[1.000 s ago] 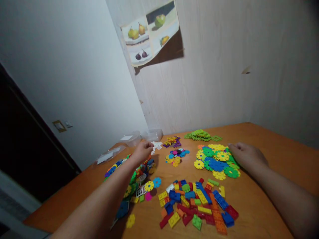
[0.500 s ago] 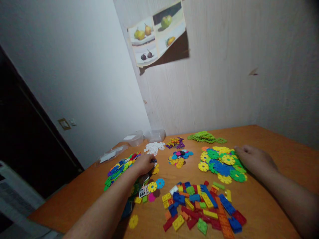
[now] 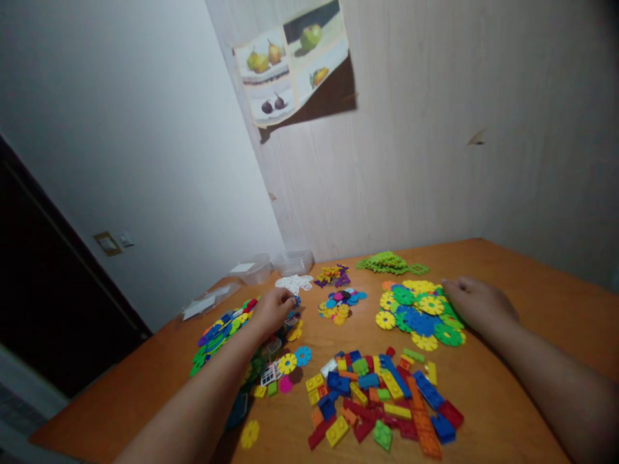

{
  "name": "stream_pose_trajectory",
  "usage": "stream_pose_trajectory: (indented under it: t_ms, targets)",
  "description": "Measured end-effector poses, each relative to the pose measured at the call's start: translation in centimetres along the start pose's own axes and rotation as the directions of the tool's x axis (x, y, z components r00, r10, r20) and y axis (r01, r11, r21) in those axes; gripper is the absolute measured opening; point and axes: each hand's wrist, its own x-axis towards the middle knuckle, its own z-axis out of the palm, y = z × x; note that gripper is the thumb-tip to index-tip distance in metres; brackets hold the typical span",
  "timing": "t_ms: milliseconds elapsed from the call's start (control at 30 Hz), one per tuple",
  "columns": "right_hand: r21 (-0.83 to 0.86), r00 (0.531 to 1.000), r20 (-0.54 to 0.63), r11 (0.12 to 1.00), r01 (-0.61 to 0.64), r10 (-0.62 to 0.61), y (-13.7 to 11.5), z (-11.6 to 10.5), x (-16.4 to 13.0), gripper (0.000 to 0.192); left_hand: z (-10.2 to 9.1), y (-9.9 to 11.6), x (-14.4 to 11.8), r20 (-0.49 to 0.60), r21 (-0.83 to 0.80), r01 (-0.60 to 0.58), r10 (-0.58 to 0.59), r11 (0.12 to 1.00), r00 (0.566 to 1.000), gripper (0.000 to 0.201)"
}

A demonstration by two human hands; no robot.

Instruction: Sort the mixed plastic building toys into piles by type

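So my left hand [image 3: 273, 309] is out over the mixed heap of flat toy pieces [image 3: 227, 328], fingers curled down into it right at the far end of the heap. The grip looks pinched on something small there, but honestly I can't tell what or whether anything's actually caught, it's too tiny and dim.

Just past that hand sits a little pile of white lattice bits [image 3: 293, 283], and beyond those a couple of clear plastic tubs [image 3: 293, 262] against the wall.

My right hand [image 3: 476, 303] lies flat on the table [image 3: 541, 309], palm down, grip relaxed and holding nothing, fingertips touching the edge of the big flower-disc pile [image 3: 420, 312] (yellow, green, blue).

Between the two hands there's a small cluster of blue and yellow discs [image 3: 341, 304], with a purple and yellow bunch [image 3: 333, 276] further out and the lime green pile [image 3: 387, 263] beyond the right hand.

Closer to me than both hands is the spread of building bricks [image 3: 382, 396], all colours, and a stray yellow disc [image 3: 249, 434] near my left forearm.
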Motion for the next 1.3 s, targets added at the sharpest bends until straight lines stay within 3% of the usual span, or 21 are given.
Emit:
stream_pose_trajectory:
  t_ms: [167,267,367,500,667,767,867,1000,1133,1300]
  targets:
    - [0.042,0.999,-0.036,0.999,0.023,-0.021,-0.2,0.1,-0.2,0.048,2.0,5.3,0.9,0.041,-0.405,-0.028,0.049,0.914,0.998,0.015]
    - [0.053,0.998,-0.052,0.998,0.024,-0.022,0.1,0.4,0.0,0.048,4.1,9.6,1.1,0.17,-0.578,0.019,0.097,0.816,0.981,0.015]
    - [0.069,0.998,-0.06,0.997,0.03,-0.026,0.2,0.7,0.2,0.048,6.7,13.6,1.2,0.291,-0.644,0.083,0.143,0.76,0.946,0.012]
    - [0.088,0.997,-0.075,0.996,0.025,-0.018,-0.1,0.7,0.1,0.045,9.4,17.7,1.4,0.374,-0.674,0.183,0.116,0.716,0.92,0.011]
    - [0.102,0.995,-0.095,0.995,0.02,-0.01,-0.5,0.5,-0.3,0.044,10.3,19.8,1.9,0.413,-0.672,0.22,0.111,0.707,0.904,0.028]
    - [0.108,0.995,-0.096,0.994,0.015,-0.004,-0.6,0.3,-0.4,0.045,9.4,19.0,2.4,0.377,-0.685,0.174,0.141,0.707,0.915,0.027]
    - [0.094,0.996,-0.088,0.995,0.016,-0.008,-0.6,0.3,-0.4,0.045,7.2,16.7,2.9,0.324,-0.677,0.148,0.111,0.721,0.939,0.017]
    - [0.086,0.998,-0.056,0.996,0.006,-0.001,-0.4,0.2,-0.3,0.046,2.7,11.5,3.4,0.226,-0.638,0.121,0.034,0.761,0.974,0.017]
    - [0.066,1.0,-0.001,0.998,-0.023,0.023,-0.3,0.0,-0.3,0.047,-1.0,5.1,3.0,0.11,-0.48,0.099,-0.052,0.871,0.993,0.018]
    - [0.017,1.0,0.024,1.0,-0.008,0.008,-0.2,-0.3,-0.3,0.049,-1.8,-0.5,1.2,0.136,-0.231,0.148,-0.118,0.962,0.984,0.014]
